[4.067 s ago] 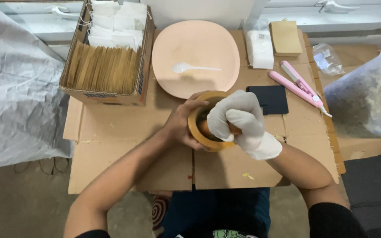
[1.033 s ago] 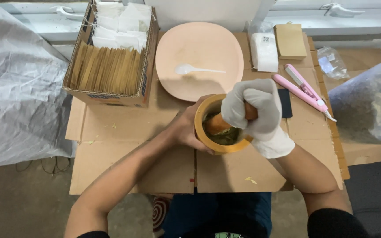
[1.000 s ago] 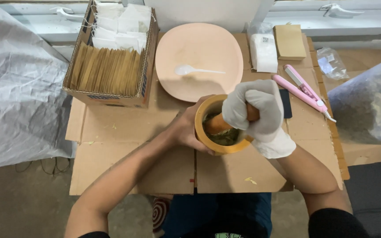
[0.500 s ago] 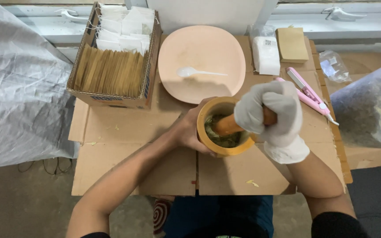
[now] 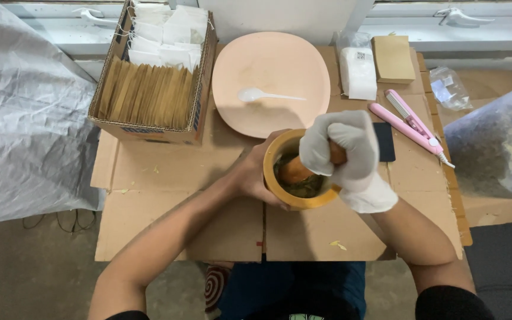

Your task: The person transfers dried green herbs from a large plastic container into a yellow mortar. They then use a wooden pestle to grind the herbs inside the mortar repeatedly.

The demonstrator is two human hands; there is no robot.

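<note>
A gloved right hand (image 5: 342, 151) clenched a wooden pestle (image 5: 296, 169) slanting down-left into the mortar (image 5: 294, 198); the bare left hand (image 5: 256, 175) gripped the mortar's left side.

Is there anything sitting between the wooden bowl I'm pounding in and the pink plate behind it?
Nothing visible does. The wooden mortar sits right against the near edge of the pink plate. Only a white spoon lies on the plate. The gloved right hand holds the pestle in the mortar; the left hand steadies its side.
</note>
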